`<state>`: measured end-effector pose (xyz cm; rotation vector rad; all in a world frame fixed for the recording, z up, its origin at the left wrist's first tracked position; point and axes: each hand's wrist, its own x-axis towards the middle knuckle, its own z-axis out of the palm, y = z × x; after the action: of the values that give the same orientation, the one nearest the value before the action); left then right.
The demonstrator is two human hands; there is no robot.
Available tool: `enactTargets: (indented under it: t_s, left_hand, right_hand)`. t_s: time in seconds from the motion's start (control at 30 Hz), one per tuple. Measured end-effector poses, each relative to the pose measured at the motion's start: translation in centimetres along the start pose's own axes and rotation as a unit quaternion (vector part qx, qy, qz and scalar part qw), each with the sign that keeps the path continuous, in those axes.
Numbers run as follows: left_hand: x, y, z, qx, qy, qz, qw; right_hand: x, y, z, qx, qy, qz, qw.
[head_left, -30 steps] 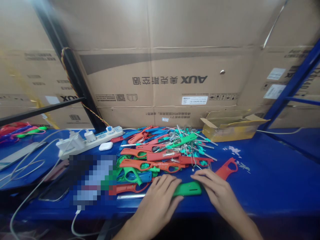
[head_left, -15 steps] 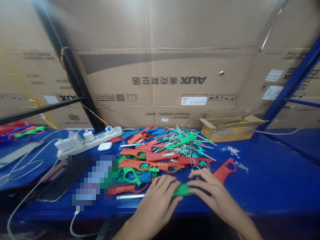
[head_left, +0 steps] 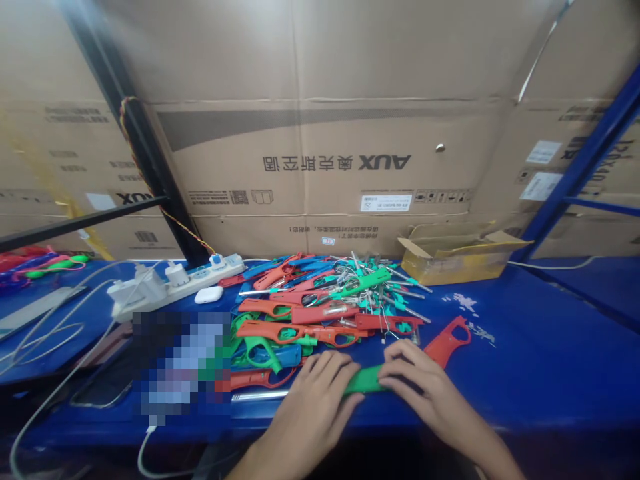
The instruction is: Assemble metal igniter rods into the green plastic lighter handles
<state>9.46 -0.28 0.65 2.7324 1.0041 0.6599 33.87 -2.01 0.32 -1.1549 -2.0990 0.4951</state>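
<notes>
A green utility lighter (head_left: 364, 381) lies crosswise between my hands at the near edge of the table. My left hand (head_left: 327, 393) closes round its front part, and a metal tube (head_left: 260, 395) sticks out to the left from under that hand. My right hand (head_left: 417, 380) grips the other end with thumb and fingers. Beyond my right hand lies a red lighter handle shell (head_left: 447, 340). Just past my left hand is a heap of orange lighter shells (head_left: 270, 330), with green, red and blue ones mixed in.
Metal lighter tubes with teal parts (head_left: 395, 293) are heaped behind. An open cardboard box (head_left: 455, 263) stands at the back right, near small white pieces (head_left: 465, 301). Leftward are a power strip (head_left: 185, 283), a white earphone case (head_left: 209, 295), a blurred-out phone (head_left: 185, 373) and cables.
My right hand's fingers have drawn together and slid slightly right along the green lighter, baring more of it. My left hand keeps its hold. The view has shifted very slightly.
</notes>
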Motion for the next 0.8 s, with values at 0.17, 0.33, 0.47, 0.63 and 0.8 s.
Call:
enactTargets:
  t_s: [0.17, 0.33, 0.47, 0.63, 0.8]
  left_hand:
    - [0.06, 0.0, -0.13, -0.001, 0.012, -0.001, 1.0]
    - [0.0, -0.14, 0.02, -0.017, 0.034, -0.014, 0.999]
    - [-0.01, -0.28, 0.2, -0.02, 0.038, -0.024, 0.999]
    - [0.04, -0.33, 0.23, -0.012, 0.037, -0.017, 0.999]
    - [0.01, -0.2, 0.13, -0.014, 0.036, -0.02, 0.999]
  right_hand:
    - [0.25, 0.1, -0.25, 0.051, 0.069, 0.085, 0.993]
    - [0.53, 0.49, -0.39, 0.063, 0.081, 0.135, 0.986]
    - [0.65, 0.51, -0.54, 0.086, 0.063, 0.116, 0.988]
    - [0.74, 0.63, -0.39, 0.083, 0.06, 0.098, 0.99]
    - [0.75, 0.78, -0.17, 0.046, 0.066, 0.097, 0.992]
